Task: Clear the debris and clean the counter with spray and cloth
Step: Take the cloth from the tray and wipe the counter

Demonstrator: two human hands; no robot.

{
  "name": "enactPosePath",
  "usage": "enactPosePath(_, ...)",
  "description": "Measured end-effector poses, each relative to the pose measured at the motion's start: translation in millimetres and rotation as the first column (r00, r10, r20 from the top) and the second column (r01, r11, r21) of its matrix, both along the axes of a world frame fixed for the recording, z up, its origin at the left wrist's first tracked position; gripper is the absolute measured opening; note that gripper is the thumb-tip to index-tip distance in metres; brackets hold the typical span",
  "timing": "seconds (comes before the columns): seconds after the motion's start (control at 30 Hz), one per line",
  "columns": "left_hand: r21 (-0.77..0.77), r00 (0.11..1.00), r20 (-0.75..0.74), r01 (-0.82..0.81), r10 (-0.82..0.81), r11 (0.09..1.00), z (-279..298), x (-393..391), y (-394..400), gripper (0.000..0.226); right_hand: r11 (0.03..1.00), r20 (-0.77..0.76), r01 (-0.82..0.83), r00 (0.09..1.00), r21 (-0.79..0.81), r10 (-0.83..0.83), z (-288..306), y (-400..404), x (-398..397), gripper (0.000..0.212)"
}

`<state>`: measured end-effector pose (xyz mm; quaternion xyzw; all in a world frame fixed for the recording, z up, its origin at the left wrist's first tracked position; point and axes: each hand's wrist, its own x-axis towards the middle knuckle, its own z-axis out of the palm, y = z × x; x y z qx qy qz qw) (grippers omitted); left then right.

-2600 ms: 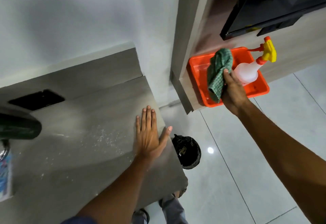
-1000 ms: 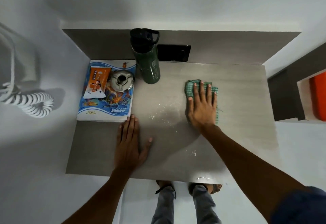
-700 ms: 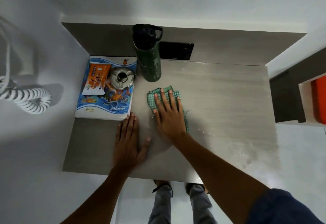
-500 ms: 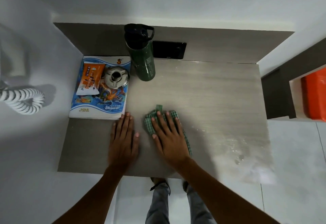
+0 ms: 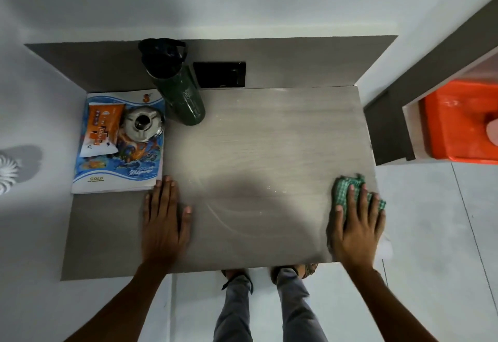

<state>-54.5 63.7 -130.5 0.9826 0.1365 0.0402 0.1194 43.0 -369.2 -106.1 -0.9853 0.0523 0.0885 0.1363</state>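
Observation:
The grey wood-grain counter [image 5: 269, 131] fills the middle of the head view. My right hand [image 5: 357, 223] presses flat on a green checked cloth [image 5: 343, 189] at the counter's front right edge. My left hand [image 5: 164, 217] lies flat and empty on the counter near the front, fingers apart. A few white specks and curved wipe streaks [image 5: 234, 220] show between the hands. The spray bottle [image 5: 493, 132] is only partly visible at the right border, in an orange tray [image 5: 452, 126].
A dark green bottle [image 5: 177, 91] stands at the back left. Beside it lies a blue booklet [image 5: 118, 158] carrying an orange packet [image 5: 101, 128] and a metal ashtray [image 5: 142, 124]. A black wall socket [image 5: 219, 74] sits behind. White tiled floor lies to the right.
My right hand has swept the cloth from beside my left hand across to the counter's right front edge. Most white debris is gone from the centre. My left hand stayed put.

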Motion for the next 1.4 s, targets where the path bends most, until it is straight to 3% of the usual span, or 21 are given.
enactPosePath(0.2, -0.012, 0.999, -0.045, -0.013, 0.013, 1.000, 4, 2, -3, 0.077, 0.997, 0.011, 0.064, 0.998, 0.052, -0.064, 1, 53, 88, 0.070)
enactPosePath(0.33, -0.026, 0.999, -0.041, -0.021, 0.020, 0.999, 8, 2, -4, 0.074, 0.989, 0.013, -0.116, 0.993, 0.089, 0.115, -1, 128, 102, 0.068)
enactPosePath(0.5, -0.009, 0.999, -0.041, -0.014, 0.013, 1.000, 9, 3, -4, 0.070, 0.859, 0.038, -0.495, 0.868, 0.128, 0.495, -8, 217, 26, 0.068)
enactPosePath(0.7, -0.007, 1.000, -0.011, 0.008, -0.008, 1.000, 6, 1, -2, 0.067, 0.747, 0.117, -0.661, 0.749, 0.070, 0.652, -20, 212, -74, 0.067)
enactPosePath(0.83, 0.004, 1.000, -0.023, -0.003, 0.003, 1.000, 3, 0, -1, 0.069, 0.811, 0.138, -0.584, 0.807, 0.044, 0.574, -18, 151, -75, 0.066)
enactPosePath(1.0, 0.008, 0.999, -0.039, -0.008, 0.008, 1.000, 2, 0, 0, 0.070, 0.963, 0.065, -0.270, 0.961, 0.014, 0.268, -16, 64, -51, 0.067)
enactPosePath(1.2, 0.011, 1.000, -0.025, -0.010, 0.010, 1.000, 1, 0, -1, 0.071, 0.996, 0.032, 0.091, 0.995, -0.005, -0.091, -12, 79, -17, 0.067)
enactPosePath(1.27, -0.003, 1.000, -0.018, -0.005, 0.005, 1.000, 2, 0, -1, 0.073, 0.995, 0.036, 0.097, 0.995, 0.021, -0.098, -11, 100, -7, 0.067)
enactPosePath(1.4, -0.046, 1.000, -0.004, 0.004, -0.004, 0.999, 6, 0, -2, 0.078, 0.997, 0.045, -0.065, 0.997, 0.049, 0.063, -9, 151, 17, 0.067)
